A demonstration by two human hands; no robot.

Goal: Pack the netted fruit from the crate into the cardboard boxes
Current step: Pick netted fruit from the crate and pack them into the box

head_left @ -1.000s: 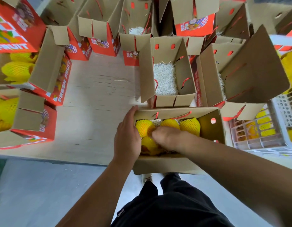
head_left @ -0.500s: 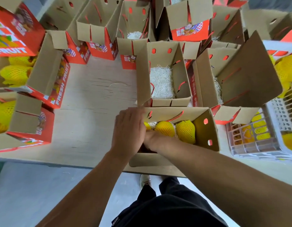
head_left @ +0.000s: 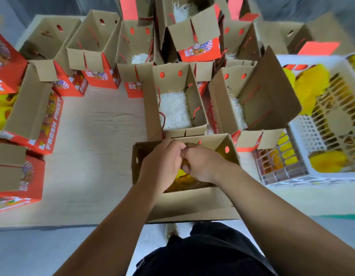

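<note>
Head view shows both hands meeting over the near box (head_left: 192, 198), the one closest to the person on the table (head_left: 93, 156). The left hand (head_left: 162, 166) and the right hand (head_left: 202, 164) are touching each other, knuckle to knuckle, right above the box's open top. The fingers of both hands are curled in tight. They may be pulling at something small, maybe the red string handle, but what they pinch is hidden, so I cannot tell.

A second ago the right hand was down inside, pushing on the netted fruit, and three yellow fruits showed plainly. The left hand was only resting on the box's left edge. Now the hands cover almost everything, and just a bit of netted fruit (head_left: 182, 174) peeks out under the fingers.

That looks like the filling of this box is done and the closing has begun.

Just past the fingers stands an empty box (head_left: 174, 92) with white shredded paper (head_left: 173, 112) at the bottom, likely the next one to fill. Far to the right of the fingers sits the white crate (head_left: 304, 126), with more yellow fruit waiting inside.
</note>
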